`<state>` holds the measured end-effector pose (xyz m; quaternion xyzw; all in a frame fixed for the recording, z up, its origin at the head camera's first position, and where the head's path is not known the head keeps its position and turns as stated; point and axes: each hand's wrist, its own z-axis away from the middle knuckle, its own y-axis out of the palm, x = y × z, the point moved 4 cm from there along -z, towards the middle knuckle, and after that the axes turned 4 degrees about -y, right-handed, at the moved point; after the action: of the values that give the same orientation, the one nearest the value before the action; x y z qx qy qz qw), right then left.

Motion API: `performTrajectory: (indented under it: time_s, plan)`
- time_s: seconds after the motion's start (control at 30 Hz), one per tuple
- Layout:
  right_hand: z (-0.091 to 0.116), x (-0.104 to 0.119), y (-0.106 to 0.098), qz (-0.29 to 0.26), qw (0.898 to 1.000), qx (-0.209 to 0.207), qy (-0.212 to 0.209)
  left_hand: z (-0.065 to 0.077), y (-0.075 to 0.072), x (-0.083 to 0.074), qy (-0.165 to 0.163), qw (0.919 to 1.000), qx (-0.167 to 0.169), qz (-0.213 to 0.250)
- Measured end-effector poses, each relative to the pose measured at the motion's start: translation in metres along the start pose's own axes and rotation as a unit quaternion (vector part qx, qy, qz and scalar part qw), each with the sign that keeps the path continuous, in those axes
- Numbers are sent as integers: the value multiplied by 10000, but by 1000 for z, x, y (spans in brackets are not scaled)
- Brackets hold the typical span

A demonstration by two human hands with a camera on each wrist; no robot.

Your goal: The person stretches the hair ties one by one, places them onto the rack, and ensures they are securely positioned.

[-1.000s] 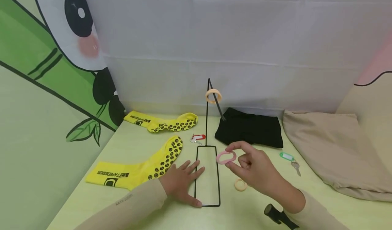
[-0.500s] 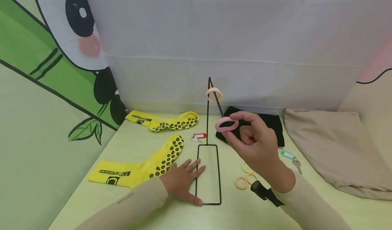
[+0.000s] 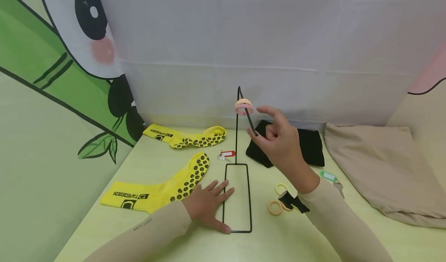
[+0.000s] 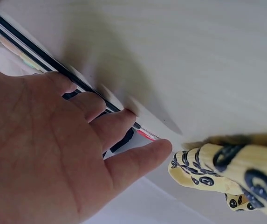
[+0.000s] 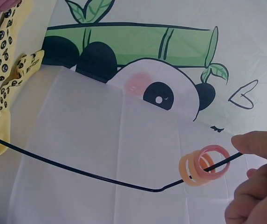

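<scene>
A black wire stand has a flat rectangular base and a slanting arm at the top. My left hand lies with fingers spread across the base's left side, thumb at its near corner. On the arm hang a peach-orange ring and, in front of it, a pink ring; the right wrist view shows orange bands behind the pink one. My right hand is beside the arm's tip, thumb and forefinger parted around nothing, other fingers bent. Whether the thumb touches the tip, I cannot tell.
Loose orange rings and a yellow ring lie beneath my right wrist, partly hidden. Two yellow socks are at the left. A red-tagged key, green-tagged key, black cloth and beige cloth lie behind and right.
My right hand has carried the pink ring up and forward onto the stand's arm and let go of it. My left hand has stayed on the base.
</scene>
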<state>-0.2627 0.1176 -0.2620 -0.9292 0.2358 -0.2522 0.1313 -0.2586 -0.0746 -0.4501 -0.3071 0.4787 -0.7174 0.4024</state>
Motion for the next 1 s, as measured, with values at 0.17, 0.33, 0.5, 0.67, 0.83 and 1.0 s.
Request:
performTrajectory:
  time_s: [0.17,0.33,0.5,0.67,0.83,1.0]
  plan:
    - [13,-7,-1,29,9996,192,195,2,-1,0,32,10000,-33,33]
    - [30,-17,-2,76,9988,356,330,1,0,1,23,10000,-36,41]
    - [51,-32,-1,155,9970,540,530,0,1,1,25,10000,-38,-4]
    - [73,-49,1,199,9875,980,1219,1,1,0,42,10000,-28,19]
    - [92,-61,3,148,9716,1405,1899,3,-1,-1,64,10000,-5,64]
    - [106,-73,5,172,9539,1777,2413,3,-4,-1,88,9999,-55,53]
